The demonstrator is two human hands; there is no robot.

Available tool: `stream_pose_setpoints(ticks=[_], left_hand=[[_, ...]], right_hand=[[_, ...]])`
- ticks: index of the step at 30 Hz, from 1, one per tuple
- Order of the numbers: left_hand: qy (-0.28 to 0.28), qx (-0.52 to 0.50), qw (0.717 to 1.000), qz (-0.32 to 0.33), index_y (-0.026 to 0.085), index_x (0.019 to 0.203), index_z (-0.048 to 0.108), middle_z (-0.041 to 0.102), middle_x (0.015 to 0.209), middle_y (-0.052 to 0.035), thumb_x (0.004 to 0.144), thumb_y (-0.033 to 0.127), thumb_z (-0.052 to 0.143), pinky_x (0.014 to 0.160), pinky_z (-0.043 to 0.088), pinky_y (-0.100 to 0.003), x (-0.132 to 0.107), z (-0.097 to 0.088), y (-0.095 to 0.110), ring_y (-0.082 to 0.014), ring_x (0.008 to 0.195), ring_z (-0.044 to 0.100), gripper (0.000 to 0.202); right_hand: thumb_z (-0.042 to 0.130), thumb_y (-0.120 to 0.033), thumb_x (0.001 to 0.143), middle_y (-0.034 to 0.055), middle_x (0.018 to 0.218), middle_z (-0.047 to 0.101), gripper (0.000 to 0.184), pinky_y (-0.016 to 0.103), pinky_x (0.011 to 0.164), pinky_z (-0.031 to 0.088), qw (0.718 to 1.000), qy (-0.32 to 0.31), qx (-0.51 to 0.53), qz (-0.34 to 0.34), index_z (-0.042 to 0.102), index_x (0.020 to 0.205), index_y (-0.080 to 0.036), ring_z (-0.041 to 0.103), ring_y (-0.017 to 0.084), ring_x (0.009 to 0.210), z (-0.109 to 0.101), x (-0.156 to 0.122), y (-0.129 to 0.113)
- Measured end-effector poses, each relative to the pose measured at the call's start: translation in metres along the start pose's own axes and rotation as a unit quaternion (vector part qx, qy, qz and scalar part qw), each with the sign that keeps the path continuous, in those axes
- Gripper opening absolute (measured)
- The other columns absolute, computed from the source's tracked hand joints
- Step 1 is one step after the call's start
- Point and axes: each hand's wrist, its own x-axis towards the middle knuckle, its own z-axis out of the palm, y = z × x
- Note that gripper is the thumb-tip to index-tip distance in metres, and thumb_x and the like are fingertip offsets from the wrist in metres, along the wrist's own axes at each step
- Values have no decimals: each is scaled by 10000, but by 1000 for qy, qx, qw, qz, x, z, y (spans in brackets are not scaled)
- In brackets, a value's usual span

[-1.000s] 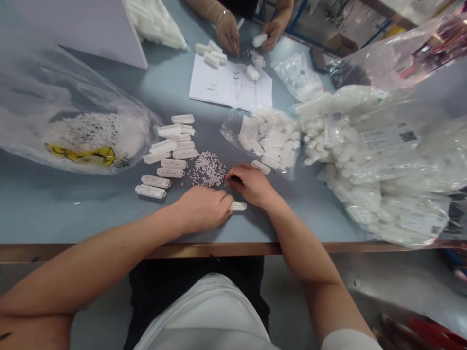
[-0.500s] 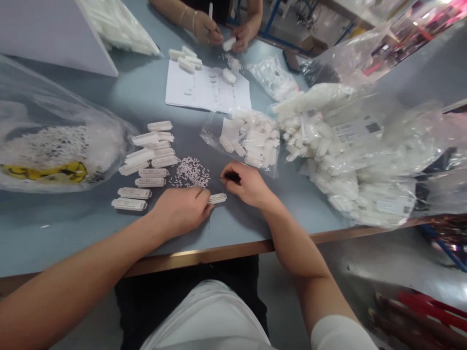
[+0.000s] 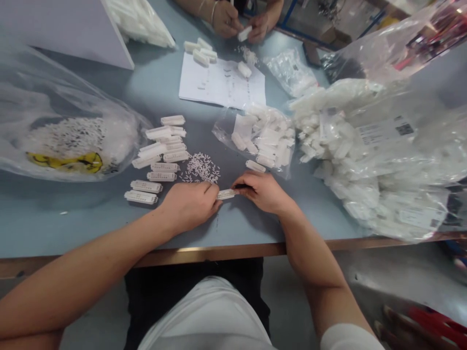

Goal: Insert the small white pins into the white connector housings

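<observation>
A white plastic connector housing (image 3: 225, 194) with rows of small holes lies between my hands, just above the table. My left hand (image 3: 189, 205) is closed around its left end, which the fingers hide. My right hand (image 3: 263, 192) is closed in a pinch, its fingertips touching the housing's right end; whatever sits between them is too small to make out. Just beyond my left hand is a loose pile of tiny white pegs (image 3: 203, 167). Several similar housings (image 3: 162, 166) lie in rows and a stack to the left. One more single housing (image 3: 255, 166) rests beyond my right hand.
An open clear bag of white housings (image 3: 272, 141) lies ahead, with larger filled bags (image 3: 375, 146) on the right. At left is a big bag of small white pieces (image 3: 73, 141). Across the table, a co-worker's hands (image 3: 226, 20) work above a paper sheet (image 3: 222, 90).
My right hand has come to the right end of the housing, where before it was apart from it. My left hand keeps its hold. The whole view has shifted slightly.
</observation>
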Motion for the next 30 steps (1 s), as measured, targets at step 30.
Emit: stream_pose_setpoints(ticks=[30], left_hand=[[-16,-23,999,37,150,739,562,564,612,-49,943,256,430,447,312,-270,-1,0,2,-186,526,560,264]], right_hand=[[613,-314,841,17,811,702,148,268,684,405,986,-77,96,117,682,847,-183,590,151,741,-7,9,-8]])
